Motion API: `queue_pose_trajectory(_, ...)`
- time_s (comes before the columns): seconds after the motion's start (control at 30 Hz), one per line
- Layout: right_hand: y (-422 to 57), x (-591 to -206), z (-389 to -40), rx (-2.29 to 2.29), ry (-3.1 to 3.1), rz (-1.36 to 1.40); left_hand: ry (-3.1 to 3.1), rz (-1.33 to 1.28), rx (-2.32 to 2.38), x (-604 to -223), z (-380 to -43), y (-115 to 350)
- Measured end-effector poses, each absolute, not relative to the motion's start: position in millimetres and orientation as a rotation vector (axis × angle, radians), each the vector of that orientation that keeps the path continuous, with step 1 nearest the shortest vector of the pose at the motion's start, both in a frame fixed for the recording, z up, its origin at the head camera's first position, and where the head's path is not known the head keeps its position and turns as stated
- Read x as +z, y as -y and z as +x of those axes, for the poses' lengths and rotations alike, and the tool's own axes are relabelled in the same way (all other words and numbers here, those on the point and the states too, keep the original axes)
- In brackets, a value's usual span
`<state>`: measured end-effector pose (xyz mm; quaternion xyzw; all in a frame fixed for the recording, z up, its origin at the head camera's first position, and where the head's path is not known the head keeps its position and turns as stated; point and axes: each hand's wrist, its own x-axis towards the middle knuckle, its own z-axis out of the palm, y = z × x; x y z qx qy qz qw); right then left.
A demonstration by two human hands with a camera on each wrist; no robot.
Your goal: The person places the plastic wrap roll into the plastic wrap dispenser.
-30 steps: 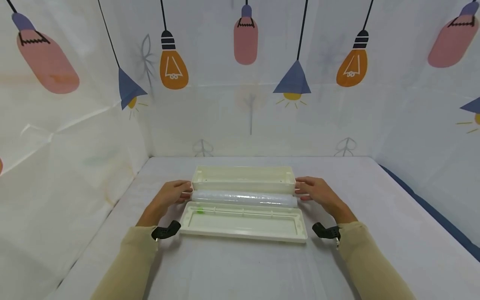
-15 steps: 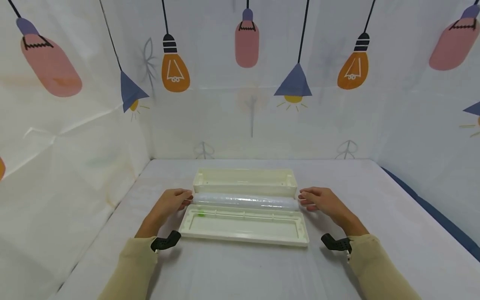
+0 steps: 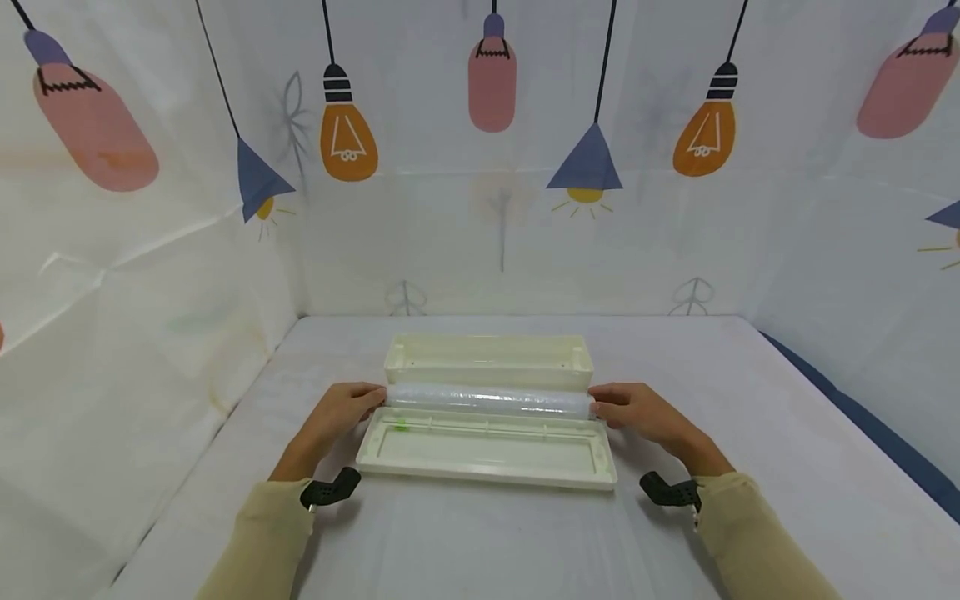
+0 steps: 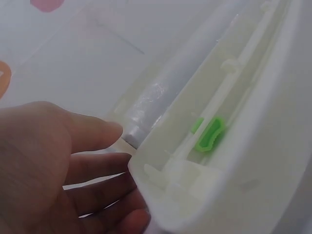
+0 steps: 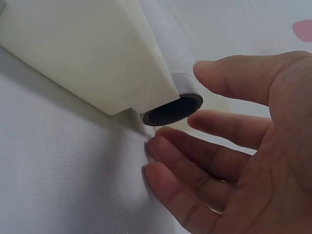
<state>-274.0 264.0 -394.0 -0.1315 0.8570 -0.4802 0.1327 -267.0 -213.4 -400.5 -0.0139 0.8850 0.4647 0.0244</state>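
Note:
A roll of cling film (image 3: 487,401) lies crosswise on the table between an off-white open box (image 3: 487,375) behind and its shallow lid (image 3: 487,455) in front. A green slide cutter (image 4: 210,135) sits on the lid's rail near the left end. My left hand (image 3: 341,410) is at the roll's left end, thumb tip beside it, lower fingers partly hidden by the lid. My right hand (image 3: 647,414) is at the other end, thumb and fingers spread around the hollow core (image 5: 173,111); the right wrist view shows no firm grip.
A white cloth covers the table (image 3: 480,550). White sheets printed with lamps and bulbs (image 3: 348,142) hang at the back and both sides. Black wrist cameras (image 3: 670,492) are strapped to both wrists.
Both hands have come down from beside the box to the roll's ends. The right hand first drew away to the right, then moved back in against the roll.

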Motion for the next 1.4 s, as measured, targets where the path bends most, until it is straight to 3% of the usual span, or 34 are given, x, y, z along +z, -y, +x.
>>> queue_pose_trajectory(0.63,-260.2,-399.4,-276.9,-1.225,-2.623,-0.393,-2.686,-0.082,1.368,-403.9,-277.4,215.2)
queue_pose_trajectory(1.4,-258.1,-398.8,-275.2,-1.358,-2.593,-0.381,-2.540,-0.039,1.685,-411.5,-281.6,222.5)
